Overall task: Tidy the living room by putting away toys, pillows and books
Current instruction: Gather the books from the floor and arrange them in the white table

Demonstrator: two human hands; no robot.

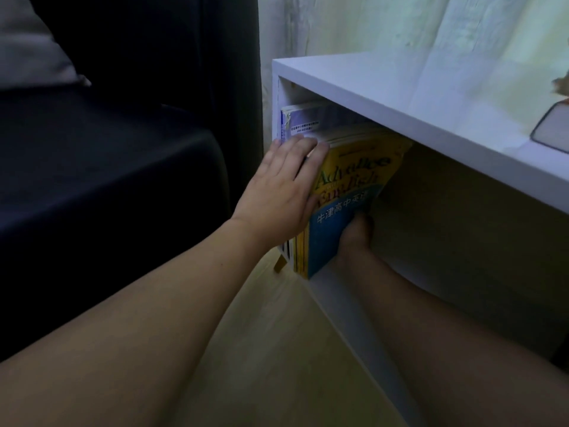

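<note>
Left hand (284, 180) flat, fingers straight, pressing spines of upright books in white wooden shelf unit (400, 97). Right hand (354, 238) supports yellow-and-blue English textbook (345, 204) from behind; its grip cannot be told.

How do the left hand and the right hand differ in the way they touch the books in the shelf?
The left hand lies flat with straight fingers against the outer edges of the books; the right hand reaches inside the shelf, against the yellow and blue cover. The left hand is fully visible and lit; the right hand is in shadow, its fingers mostly hidden behind the books. Both touch the same upright stack.
</note>
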